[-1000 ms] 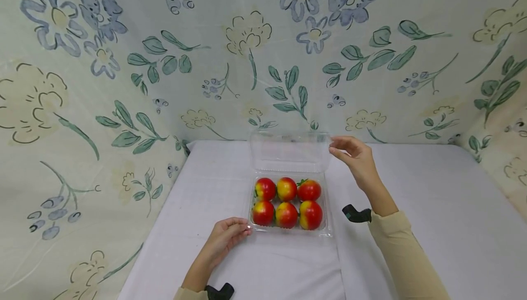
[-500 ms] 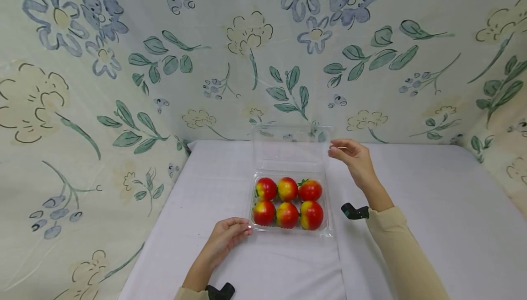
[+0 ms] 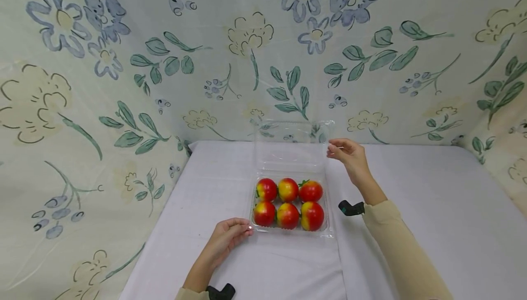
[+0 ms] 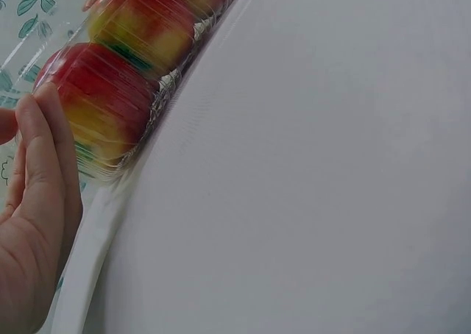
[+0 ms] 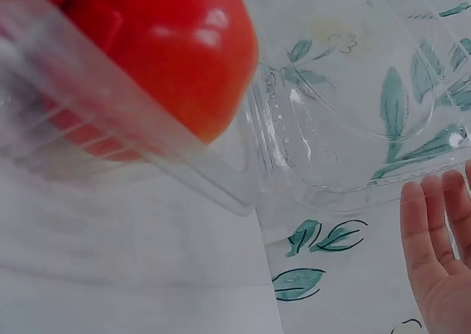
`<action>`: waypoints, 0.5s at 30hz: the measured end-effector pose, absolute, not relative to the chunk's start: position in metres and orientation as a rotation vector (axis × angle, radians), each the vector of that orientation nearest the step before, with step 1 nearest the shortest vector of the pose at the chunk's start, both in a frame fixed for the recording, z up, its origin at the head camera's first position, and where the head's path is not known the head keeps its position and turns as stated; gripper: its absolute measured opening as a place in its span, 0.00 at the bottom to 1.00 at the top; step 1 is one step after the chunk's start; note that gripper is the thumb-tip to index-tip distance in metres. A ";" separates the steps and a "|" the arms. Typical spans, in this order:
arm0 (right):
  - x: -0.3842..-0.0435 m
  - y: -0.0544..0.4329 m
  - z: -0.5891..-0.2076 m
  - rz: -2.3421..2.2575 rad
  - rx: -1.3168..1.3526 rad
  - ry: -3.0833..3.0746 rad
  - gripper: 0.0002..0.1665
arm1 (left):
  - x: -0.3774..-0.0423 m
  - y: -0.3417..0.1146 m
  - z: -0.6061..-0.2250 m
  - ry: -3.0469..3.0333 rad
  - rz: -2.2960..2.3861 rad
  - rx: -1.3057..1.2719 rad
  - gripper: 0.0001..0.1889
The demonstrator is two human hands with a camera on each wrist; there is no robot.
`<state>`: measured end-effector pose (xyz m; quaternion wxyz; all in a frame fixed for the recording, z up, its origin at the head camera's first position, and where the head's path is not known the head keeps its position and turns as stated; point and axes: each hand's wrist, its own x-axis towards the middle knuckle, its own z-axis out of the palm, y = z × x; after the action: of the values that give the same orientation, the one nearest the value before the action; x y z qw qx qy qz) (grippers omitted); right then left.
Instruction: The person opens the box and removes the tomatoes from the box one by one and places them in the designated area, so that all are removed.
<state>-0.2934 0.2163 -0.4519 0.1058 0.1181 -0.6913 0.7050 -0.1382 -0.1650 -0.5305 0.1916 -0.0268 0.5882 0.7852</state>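
A clear plastic clamshell box (image 3: pixel 288 232) sits on the table, holding several red-and-yellow tomatoes (image 3: pixel 287 215) in two rows. Its transparent lid (image 3: pixel 290 153) stands raised at the back, hinged along the far side. My left hand (image 3: pixel 225 239) pinches the near left corner of the box with thumb and fingertips. On the other side, my right hand (image 3: pixel 351 157) pinches the lid's right edge. In the right wrist view, its fingers (image 5: pixel 418 231) lie along the lid's rim, and the thumb is out of frame. Green leafy tops show on some tomatoes.
White cloth covers the table (image 3: pixel 411 227), with a crease running in front of the box. Behind it hangs a floral curtain (image 3: pixel 247 80), seen through the lid. A black wrist device (image 3: pixel 352 208) sits at the right cuff, another (image 3: pixel 221 291) at the left.
The lid's upper edge has risen in the head view as it tilts on its hinge, with my right hand still at its edge. My left hand and the tomatoes stay in place.
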 end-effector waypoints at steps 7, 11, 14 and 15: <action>-0.305 0.212 -0.451 2.073 0.276 -2.064 0.12 | -0.139 -0.166 -0.531 1.652 2.213 -0.047 0.14; -0.311 0.211 -0.451 2.082 0.218 -2.096 0.15 | -0.139 -0.167 -0.532 1.646 2.211 -0.038 0.13; -0.315 0.211 -0.452 2.116 0.181 -2.098 0.18 | -0.140 -0.167 -0.534 1.642 2.208 -0.043 0.11; -0.315 0.211 -0.450 2.132 0.168 -2.101 0.17 | -0.140 -0.167 -0.534 1.643 2.206 -0.049 0.11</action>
<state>-0.3154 0.2105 -0.4499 0.0717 0.0559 -0.6990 0.7093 -0.1397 -0.1669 -0.5338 0.1941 -0.0174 0.5857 0.7867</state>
